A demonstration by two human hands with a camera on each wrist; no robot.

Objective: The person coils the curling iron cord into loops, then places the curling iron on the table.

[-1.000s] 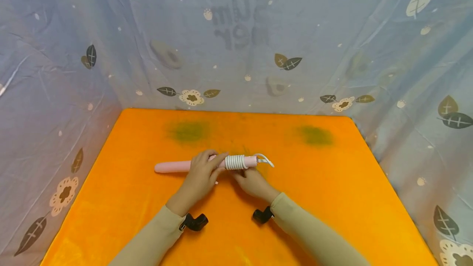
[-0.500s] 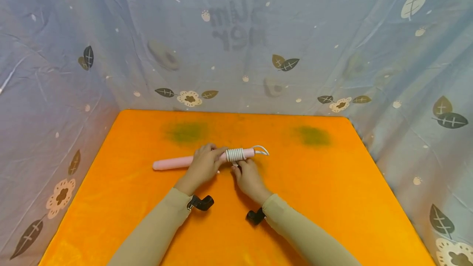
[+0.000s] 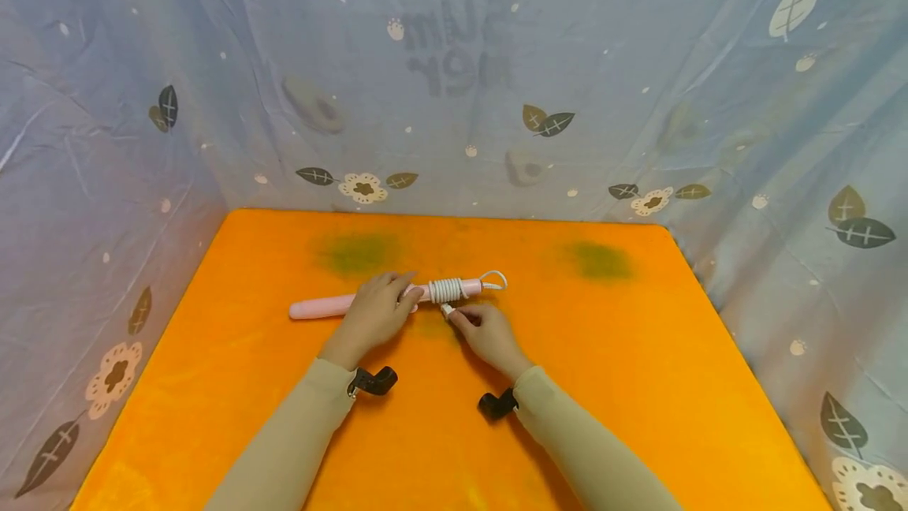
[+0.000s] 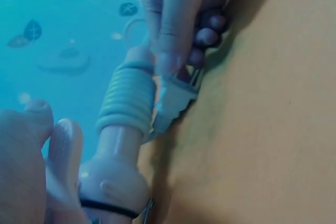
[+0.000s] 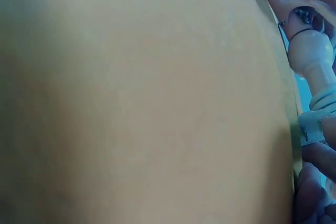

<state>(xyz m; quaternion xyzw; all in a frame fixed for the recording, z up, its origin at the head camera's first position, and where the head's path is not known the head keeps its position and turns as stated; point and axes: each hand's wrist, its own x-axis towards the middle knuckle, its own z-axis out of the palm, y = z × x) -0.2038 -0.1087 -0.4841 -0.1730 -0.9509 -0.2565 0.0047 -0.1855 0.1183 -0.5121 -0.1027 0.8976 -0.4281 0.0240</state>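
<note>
A pink curling iron [image 3: 322, 307] lies across the table, its barrel pointing left. White cord [image 3: 445, 290] is wound in several turns round its handle, and a cord loop [image 3: 496, 280] sticks out at the right end. My left hand [image 3: 372, 314] grips the iron around its middle, beside the clamp lever [image 4: 65, 153]; its fingertips are mostly hidden in the head view. Just below the coils, my right hand [image 3: 489, 333] pinches the white plug [image 4: 173, 100] between thumb and fingers. The plug's metal prongs point back toward that hand in the left wrist view.
An orange cloth covers the table [image 3: 603, 385], with two greenish patches near its back edge. Patterned curtains [image 3: 468, 85] enclose the back and both sides. A black wrist camera mount [image 3: 376, 381] juts from each sleeve.
The curling iron has shifted a little left and away, with the left hand on it. My right hand has come out from beneath the handle, and the plug now shows in its fingers.
</note>
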